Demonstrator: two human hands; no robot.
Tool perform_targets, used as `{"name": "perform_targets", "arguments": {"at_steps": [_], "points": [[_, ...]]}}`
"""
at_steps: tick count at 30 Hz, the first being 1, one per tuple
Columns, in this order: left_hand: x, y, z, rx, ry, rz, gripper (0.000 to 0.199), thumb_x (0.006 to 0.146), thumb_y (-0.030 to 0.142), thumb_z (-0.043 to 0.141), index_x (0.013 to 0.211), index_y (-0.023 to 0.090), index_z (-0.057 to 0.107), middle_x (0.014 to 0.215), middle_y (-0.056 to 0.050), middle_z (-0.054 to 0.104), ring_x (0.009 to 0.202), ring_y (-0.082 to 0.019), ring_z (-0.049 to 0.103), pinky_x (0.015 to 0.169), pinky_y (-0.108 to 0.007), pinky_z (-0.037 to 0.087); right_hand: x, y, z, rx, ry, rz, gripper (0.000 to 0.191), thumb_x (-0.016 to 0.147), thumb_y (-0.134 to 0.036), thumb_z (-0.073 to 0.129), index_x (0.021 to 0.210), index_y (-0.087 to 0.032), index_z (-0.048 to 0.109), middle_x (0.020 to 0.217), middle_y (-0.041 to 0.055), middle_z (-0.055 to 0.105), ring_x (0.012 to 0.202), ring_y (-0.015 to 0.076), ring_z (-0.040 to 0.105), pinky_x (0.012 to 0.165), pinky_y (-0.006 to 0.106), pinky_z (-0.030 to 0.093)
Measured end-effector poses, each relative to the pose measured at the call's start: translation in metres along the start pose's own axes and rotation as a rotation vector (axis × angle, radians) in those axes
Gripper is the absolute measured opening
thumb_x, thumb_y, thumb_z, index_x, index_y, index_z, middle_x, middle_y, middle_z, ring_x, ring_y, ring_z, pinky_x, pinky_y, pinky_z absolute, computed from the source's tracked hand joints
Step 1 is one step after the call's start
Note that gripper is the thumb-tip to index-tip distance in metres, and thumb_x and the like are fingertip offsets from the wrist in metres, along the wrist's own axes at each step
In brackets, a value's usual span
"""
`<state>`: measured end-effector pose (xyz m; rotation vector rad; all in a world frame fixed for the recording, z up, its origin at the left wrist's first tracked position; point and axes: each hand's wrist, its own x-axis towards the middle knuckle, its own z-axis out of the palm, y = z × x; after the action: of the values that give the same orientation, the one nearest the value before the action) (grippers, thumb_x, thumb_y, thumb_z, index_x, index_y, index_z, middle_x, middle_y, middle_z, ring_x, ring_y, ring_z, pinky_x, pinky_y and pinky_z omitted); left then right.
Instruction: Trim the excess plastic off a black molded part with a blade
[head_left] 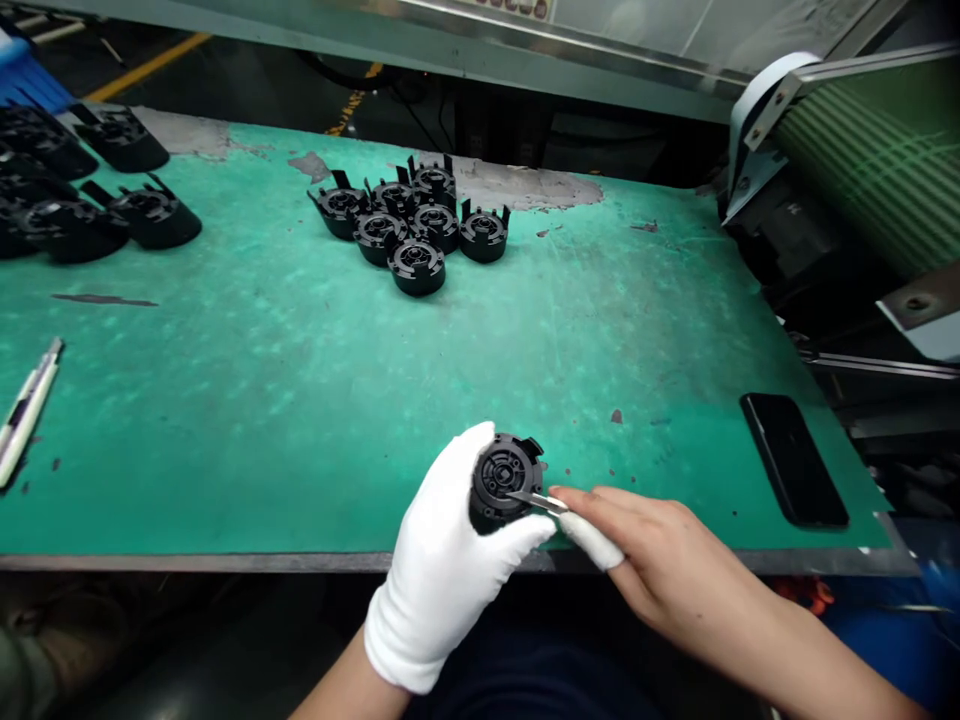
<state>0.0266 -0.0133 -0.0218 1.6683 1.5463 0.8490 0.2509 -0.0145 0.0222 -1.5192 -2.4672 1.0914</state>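
In the head view, my left hand [442,550], in a white glove, is wrapped round a round black plastic part [504,470] near the table's front edge. The part's ribbed face is turned up toward me. My right hand [637,535] is bare apart from a white cover on the thumb. Pinched in its fingers is a craft knife [541,501], most of its handle hidden by the hand. The blade's tip lies at the lower right of the part's face; whether it touches cannot be made out.
Several similar black parts [417,262] stand grouped at the back middle of the green table [300,400], more black parts [154,212] at the left. A cutter [28,415] lies at the left edge, a black phone [793,460] at the right. A green-belted conveyor [877,150] rises beyond.
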Motion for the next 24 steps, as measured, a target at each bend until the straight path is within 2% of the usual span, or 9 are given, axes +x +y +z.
{"name": "perform_targets", "arguments": {"at_steps": [3, 6, 12, 18, 24], "points": [[0.001, 0.000, 0.000, 0.004, -0.001, 0.022, 0.077, 0.080, 0.052, 0.078, 0.144, 0.033, 0.040, 0.143, -0.004, 0.058, 0.131, -0.025, 0.058, 0.116, -0.045, 0.047, -0.001, 0.003, 0.006, -0.019, -0.040, 0.001, 0.063, 0.087, -0.005, 0.040, 0.145, -0.025, 0.051, 0.107, 0.0068, 0.069, 0.092, 0.0243, 0.068, 0.080, 0.039, 0.057], [0.001, -0.001, 0.000, 0.013, 0.005, 0.005, 0.079, 0.079, 0.051, 0.078, 0.145, 0.033, 0.039, 0.144, -0.004, 0.057, 0.132, -0.025, 0.057, 0.117, -0.045, 0.046, 0.001, 0.002, 0.005, -0.017, -0.068, -0.028, 0.063, 0.085, -0.004, 0.042, 0.144, -0.024, 0.052, 0.108, 0.0072, 0.069, 0.096, 0.0248, 0.068, 0.083, 0.040, 0.057], [0.001, 0.001, 0.000, -0.004, -0.004, 0.009, 0.076, 0.079, 0.048, 0.079, 0.143, 0.035, 0.040, 0.140, -0.001, 0.059, 0.128, -0.022, 0.060, 0.116, -0.041, 0.047, 0.004, -0.001, 0.005, -0.019, 0.024, -0.020, 0.063, 0.085, -0.004, 0.039, 0.144, -0.022, 0.051, 0.113, 0.0082, 0.068, 0.094, 0.0260, 0.068, 0.079, 0.043, 0.057], [0.002, 0.003, -0.001, 0.013, 0.006, 0.022, 0.075, 0.080, 0.049, 0.079, 0.143, 0.035, 0.040, 0.139, -0.001, 0.059, 0.127, -0.022, 0.060, 0.115, -0.040, 0.047, 0.003, -0.003, 0.013, -0.028, 0.027, 0.001, 0.058, 0.088, -0.006, 0.038, 0.143, -0.019, 0.051, 0.116, 0.0104, 0.068, 0.096, 0.0289, 0.069, 0.079, 0.047, 0.058], [0.004, 0.005, -0.002, 0.010, 0.004, 0.052, 0.073, 0.080, 0.048, 0.079, 0.141, 0.034, 0.041, 0.137, 0.000, 0.061, 0.125, -0.021, 0.061, 0.114, -0.038, 0.048, 0.004, -0.003, 0.013, 0.009, 0.050, 0.003, 0.058, 0.087, -0.004, 0.039, 0.142, -0.018, 0.053, 0.118, 0.0108, 0.068, 0.099, 0.0295, 0.068, 0.081, 0.048, 0.058]]}}
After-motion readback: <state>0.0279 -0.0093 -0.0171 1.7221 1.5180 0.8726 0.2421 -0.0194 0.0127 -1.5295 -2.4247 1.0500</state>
